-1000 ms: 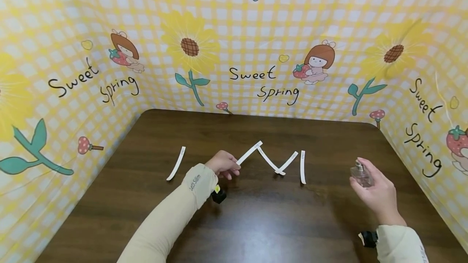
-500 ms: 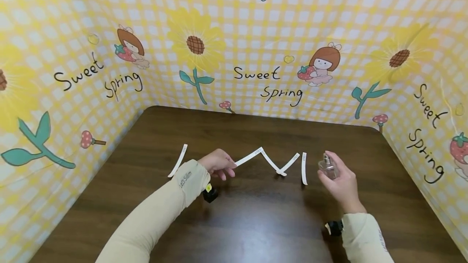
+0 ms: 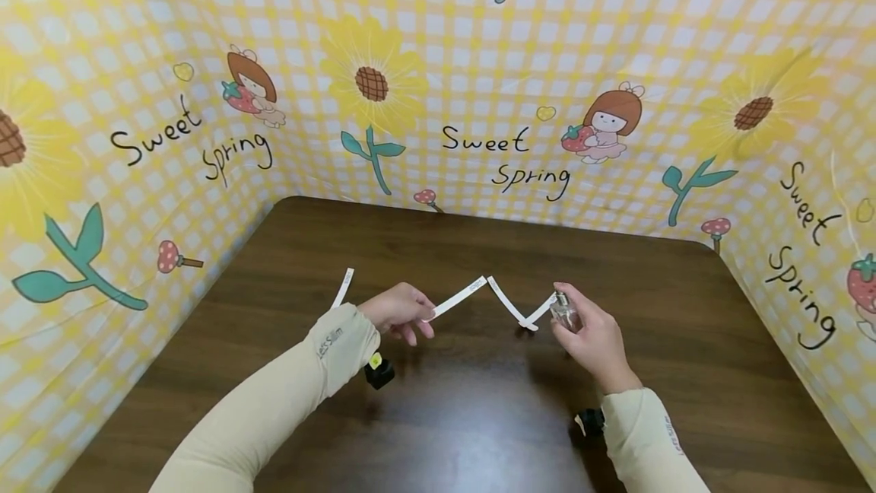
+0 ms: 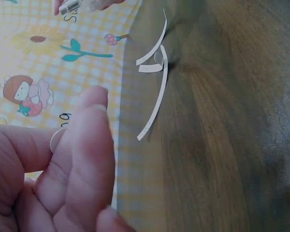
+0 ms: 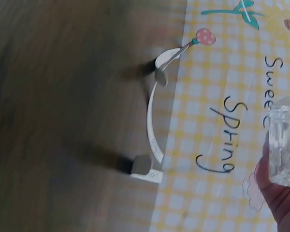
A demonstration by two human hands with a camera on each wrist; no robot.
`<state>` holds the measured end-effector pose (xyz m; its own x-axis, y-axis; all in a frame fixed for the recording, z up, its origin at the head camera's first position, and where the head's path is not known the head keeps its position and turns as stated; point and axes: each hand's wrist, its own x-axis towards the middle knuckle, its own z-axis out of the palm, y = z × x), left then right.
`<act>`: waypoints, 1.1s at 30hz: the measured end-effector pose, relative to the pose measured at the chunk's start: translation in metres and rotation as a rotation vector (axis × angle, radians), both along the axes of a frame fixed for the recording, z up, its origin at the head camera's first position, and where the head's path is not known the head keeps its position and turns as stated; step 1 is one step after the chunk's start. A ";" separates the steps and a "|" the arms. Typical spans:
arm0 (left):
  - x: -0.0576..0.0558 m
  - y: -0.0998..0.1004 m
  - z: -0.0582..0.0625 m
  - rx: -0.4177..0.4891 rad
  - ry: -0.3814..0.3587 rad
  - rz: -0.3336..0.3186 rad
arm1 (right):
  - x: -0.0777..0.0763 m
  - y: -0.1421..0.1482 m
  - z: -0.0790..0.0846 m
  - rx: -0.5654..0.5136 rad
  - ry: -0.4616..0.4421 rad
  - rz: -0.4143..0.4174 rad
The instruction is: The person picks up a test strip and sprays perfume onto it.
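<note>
My left hand (image 3: 400, 312) pinches the lower end of a white paper test strip (image 3: 458, 298), which slants up to the right. In the left wrist view, only a pale curved edge of that strip (image 4: 56, 140) shows between the fingers. My right hand (image 3: 594, 337) grips a small clear glass perfume bottle (image 3: 565, 315) with a silver sprayer, its index finger on top. Beside the bottle, two more strips (image 3: 508, 303) lie on the table, meeting in a V. Another strip (image 3: 343, 287) lies behind the left forearm, partly covered. The right wrist view shows the bottle's glass body (image 5: 282, 145) at its right edge.
A dark brown wooden table (image 3: 438, 417) spreads under both hands. Yellow checked cloth (image 3: 479, 82) with flower prints walls it at the back and both sides. Black wrist cameras (image 3: 379, 373) hang below the wrists.
My right hand has carried the perfume bottle left, over the strips, and now hides the rightmost one. My left hand has drawn slightly left with its strip, whose tip now sits apart from the V.
</note>
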<state>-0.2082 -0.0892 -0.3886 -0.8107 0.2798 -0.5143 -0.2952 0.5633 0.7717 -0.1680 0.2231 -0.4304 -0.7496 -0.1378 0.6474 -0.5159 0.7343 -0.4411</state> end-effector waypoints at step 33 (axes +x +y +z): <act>0.001 0.010 0.007 0.048 0.034 0.025 | 0.006 -0.022 -0.001 -0.064 0.109 0.052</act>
